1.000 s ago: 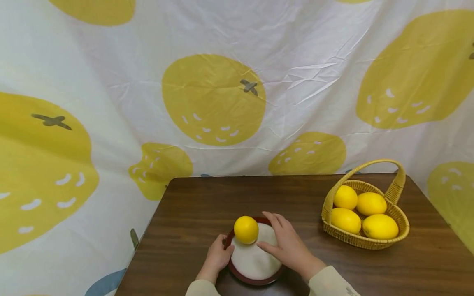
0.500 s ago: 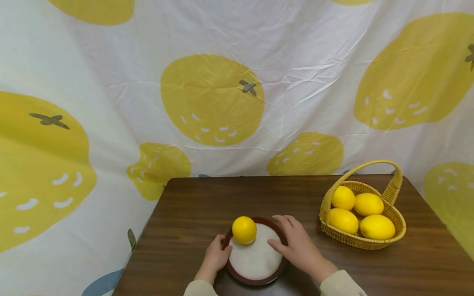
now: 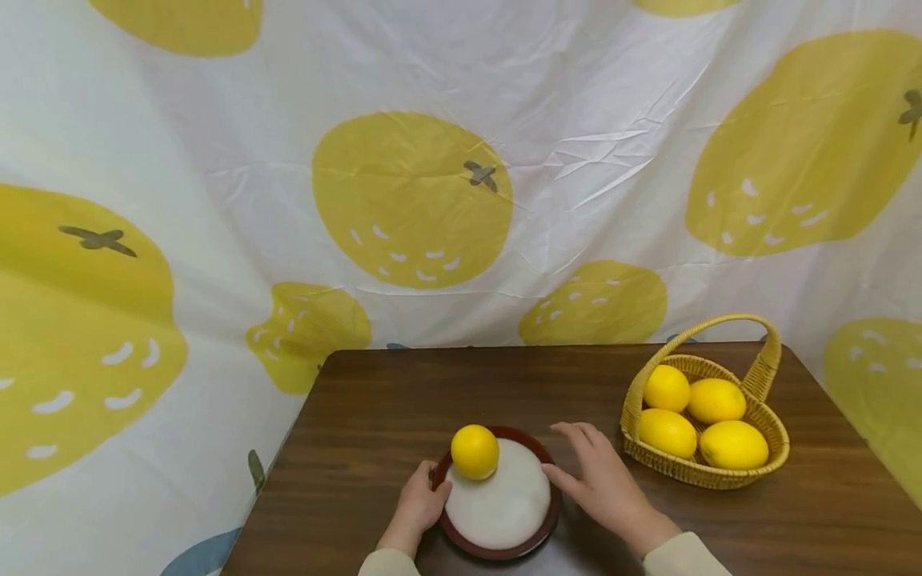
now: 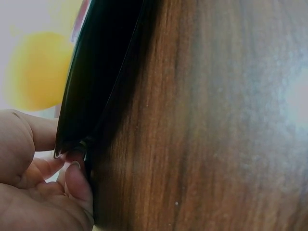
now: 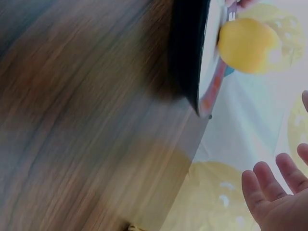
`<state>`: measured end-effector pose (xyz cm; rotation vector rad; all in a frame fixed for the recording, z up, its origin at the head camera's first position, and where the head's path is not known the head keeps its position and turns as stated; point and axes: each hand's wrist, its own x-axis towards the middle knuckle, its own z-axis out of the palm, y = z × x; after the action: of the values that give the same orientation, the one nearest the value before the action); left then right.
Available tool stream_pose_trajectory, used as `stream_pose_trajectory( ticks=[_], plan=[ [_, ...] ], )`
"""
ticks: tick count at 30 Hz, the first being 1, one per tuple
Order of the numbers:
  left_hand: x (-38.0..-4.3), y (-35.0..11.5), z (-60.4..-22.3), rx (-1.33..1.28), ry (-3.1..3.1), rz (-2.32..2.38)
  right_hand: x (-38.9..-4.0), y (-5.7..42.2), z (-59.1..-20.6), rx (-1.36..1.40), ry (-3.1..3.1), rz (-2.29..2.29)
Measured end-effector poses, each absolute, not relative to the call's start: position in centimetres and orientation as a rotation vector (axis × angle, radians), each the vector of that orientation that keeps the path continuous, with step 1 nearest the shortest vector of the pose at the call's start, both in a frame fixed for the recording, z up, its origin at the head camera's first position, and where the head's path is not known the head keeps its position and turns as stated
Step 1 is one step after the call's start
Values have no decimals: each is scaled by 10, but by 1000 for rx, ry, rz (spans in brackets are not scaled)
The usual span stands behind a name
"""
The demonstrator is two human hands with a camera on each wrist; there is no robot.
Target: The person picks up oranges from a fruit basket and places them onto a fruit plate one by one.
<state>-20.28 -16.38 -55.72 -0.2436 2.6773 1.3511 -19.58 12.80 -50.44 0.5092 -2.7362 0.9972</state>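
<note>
A round plate (image 3: 497,508) with a dark red rim and a white middle sits near the front of the table. One yellow lemon (image 3: 475,452) rests on its far left part. My left hand (image 3: 419,502) grips the rim at the left, thumb over the edge; the left wrist view has its fingers (image 4: 79,185) curled beneath the plate's dark outer side (image 4: 101,67). Just off the right rim hovers my right hand (image 3: 605,488), fingers spread and holding nothing. In the right wrist view its fingers (image 5: 264,180) point up, apart from the plate (image 5: 185,53).
A wicker basket (image 3: 709,478) with a tall handle stands at the right of the brown wooden table (image 3: 403,392), with several lemons (image 3: 734,446) in it. Behind the table hangs a white cloth (image 3: 238,104) printed with big lemons.
My right hand has moved rightward, from over the plate to just beyond its right rim. The left hand keeps its grip, and the lemon stays on the plate.
</note>
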Motion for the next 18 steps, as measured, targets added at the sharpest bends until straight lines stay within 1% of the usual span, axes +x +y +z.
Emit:
stream_pose_trajectory(
  ticks=[9,18],
  plan=[
    [-203,-163,-558,-262,2660,1346,-195,143,-507,529,-2704,913],
    [-203,-164,-559,-264,2667,1341,-195,152,-507,512,-2700,928]
  ],
)
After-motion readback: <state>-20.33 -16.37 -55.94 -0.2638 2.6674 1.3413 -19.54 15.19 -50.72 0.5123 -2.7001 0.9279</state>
